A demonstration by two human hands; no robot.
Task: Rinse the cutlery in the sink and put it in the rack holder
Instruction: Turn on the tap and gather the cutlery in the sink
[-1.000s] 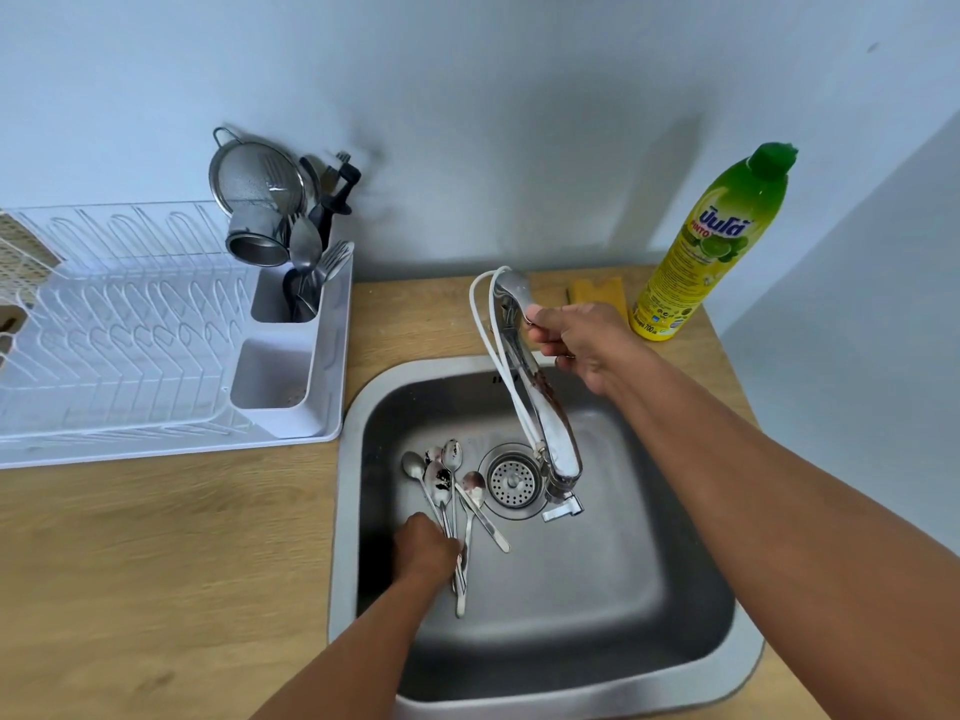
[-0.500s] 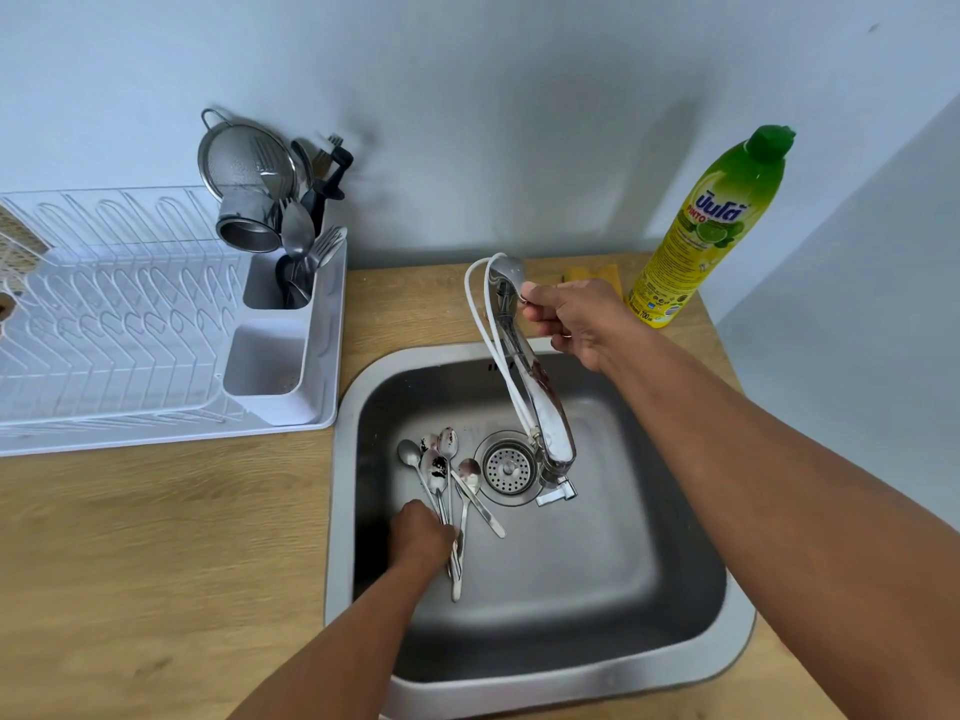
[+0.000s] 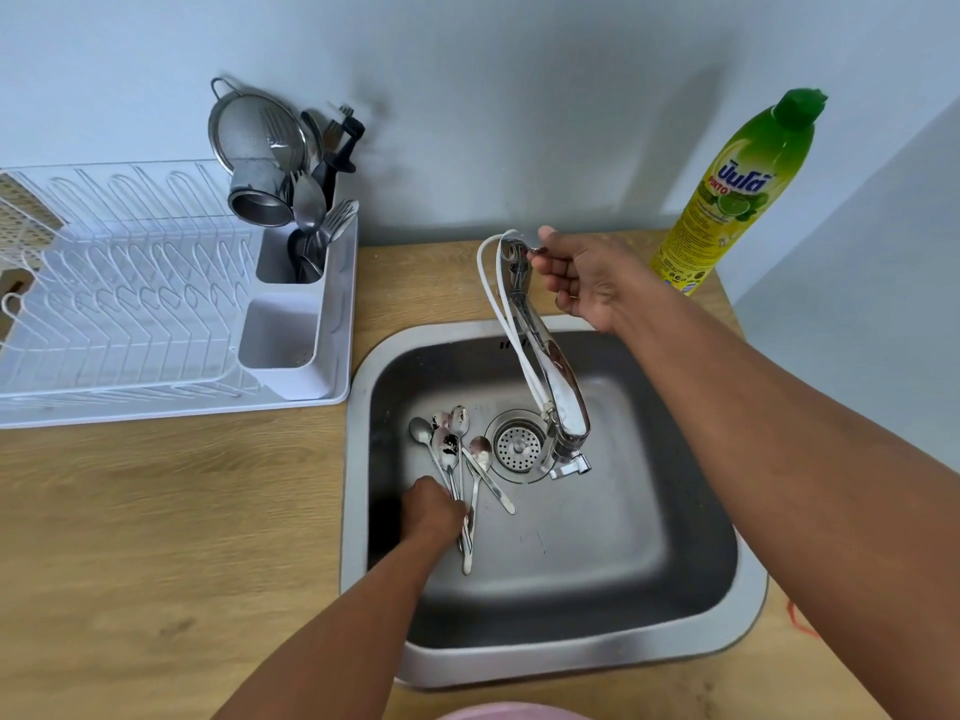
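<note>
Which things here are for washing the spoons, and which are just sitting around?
For the job:
dirty spoons, under the left hand
tap, its lever in the right hand
sink
rack's cutlery holder

Just sitting around:
dish soap bottle
strainer
metal cup

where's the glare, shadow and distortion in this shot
Head view: glare streaks the chrome faucet spout; a soft shadow falls on the wall behind the right hand; wide-angle distortion bows the sink rim and tilts the detergent bottle; the left hand looks slightly soft.
</note>
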